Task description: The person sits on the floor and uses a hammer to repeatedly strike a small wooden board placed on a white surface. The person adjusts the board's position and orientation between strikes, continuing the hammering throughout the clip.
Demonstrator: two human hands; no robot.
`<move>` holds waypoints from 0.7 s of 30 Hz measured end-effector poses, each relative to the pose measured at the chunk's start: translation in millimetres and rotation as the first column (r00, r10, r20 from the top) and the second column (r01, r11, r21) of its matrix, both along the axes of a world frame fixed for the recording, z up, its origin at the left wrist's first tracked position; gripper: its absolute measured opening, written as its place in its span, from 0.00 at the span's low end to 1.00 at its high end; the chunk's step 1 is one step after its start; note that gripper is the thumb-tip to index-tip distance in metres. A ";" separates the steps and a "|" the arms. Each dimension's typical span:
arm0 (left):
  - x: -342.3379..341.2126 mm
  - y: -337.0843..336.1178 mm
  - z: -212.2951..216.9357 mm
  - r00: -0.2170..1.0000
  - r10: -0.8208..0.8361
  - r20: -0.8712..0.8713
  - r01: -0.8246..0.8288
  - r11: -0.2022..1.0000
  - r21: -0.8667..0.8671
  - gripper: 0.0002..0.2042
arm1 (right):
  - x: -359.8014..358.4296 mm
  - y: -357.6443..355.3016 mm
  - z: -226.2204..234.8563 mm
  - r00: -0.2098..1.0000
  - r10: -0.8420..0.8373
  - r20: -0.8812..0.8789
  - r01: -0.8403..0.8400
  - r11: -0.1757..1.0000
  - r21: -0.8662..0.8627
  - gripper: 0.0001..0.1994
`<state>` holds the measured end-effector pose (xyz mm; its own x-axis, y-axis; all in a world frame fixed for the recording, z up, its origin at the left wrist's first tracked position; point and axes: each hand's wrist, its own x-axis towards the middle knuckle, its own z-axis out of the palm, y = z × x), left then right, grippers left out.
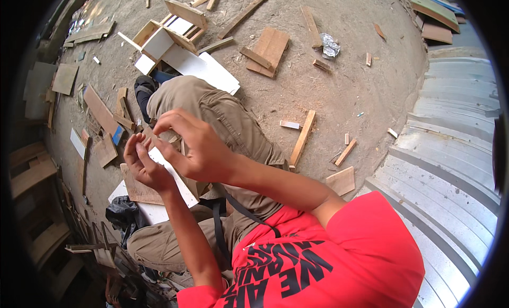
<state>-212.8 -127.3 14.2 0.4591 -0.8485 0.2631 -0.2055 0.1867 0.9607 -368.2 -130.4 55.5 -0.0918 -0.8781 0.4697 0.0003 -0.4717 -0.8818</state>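
I sit on the dirt ground in a red shirt and khaki trousers, both hands raised in front of my knees. My left hand (140, 163) is cupped with its fingers curled upward. My right hand (197, 148) reaches over it, its fingertips pinched close to the left fingertips. Whatever small thing is between the fingertips is too small to make out. Just below the hands a white strip of board (175, 176) lies across a brown plywood piece (137, 191) over my lap.
Wood offcuts lie scattered on the ground: a long batten (302, 138), a flat board (270, 49), a square piece (341, 180). A white panel with a wooden frame (175, 48) lies beyond my knee. Corrugated metal sheeting (450, 149) runs along the right. A black bag (123, 212) sits at left.
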 end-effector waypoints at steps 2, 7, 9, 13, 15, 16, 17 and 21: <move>-35.6 -7.7 34.5 0.987 -0.108 0.117 0.121 0.986 -0.111 0.11 | -59.6 15.9 0.8 0.985 -0.124 0.121 0.121 0.992 0.031 0.09; -118.2 -29.6 68.5 0.737 -0.629 0.246 0.648 0.762 0.007 0.09 | -164.3 11.9 -117.6 0.917 -0.373 -0.140 0.391 0.777 0.493 0.08; -144.1 -42.3 56.3 0.563 -0.732 0.384 0.732 0.657 0.179 0.08 | -180.9 18.6 -185.0 0.929 -0.198 -0.313 0.349 0.749 0.563 0.07; -167.9 -54.6 -7.6 0.511 -0.769 0.384 0.729 0.625 0.280 0.07 | -172.3 56.4 -316.2 0.806 0.261 -0.531 0.216 0.706 0.675 0.10; -174.1 -56.3 -15.3 0.502 -0.791 0.348 0.700 0.609 0.373 0.08 | -157.6 74.7 -327.9 0.718 0.374 -0.587 0.202 0.696 0.689 0.13; -178.1 -56.3 -17.5 0.516 -0.803 0.297 0.685 0.595 0.420 0.08 | -151.3 79.7 -334.0 0.695 0.343 -0.632 0.247 0.712 0.658 0.15; -181.7 -57.7 -19.0 0.529 -0.812 0.246 0.672 0.578 0.464 0.08 | -148.2 84.9 -344.3 0.695 0.315 -0.646 0.255 0.732 0.632 0.15; -180.9 -59.8 -30.0 0.504 -0.811 0.297 0.671 0.584 0.457 0.08 | -148.7 89.1 -359.1 0.677 0.287 -0.678 0.255 0.773 0.581 0.15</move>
<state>-393.8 -187.1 -15.8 -0.4807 -0.8763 -0.0313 -0.5014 0.2454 0.8297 -516.9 -41.3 -303.6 0.0385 -0.9708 -0.2366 -0.7290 0.1346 -0.6711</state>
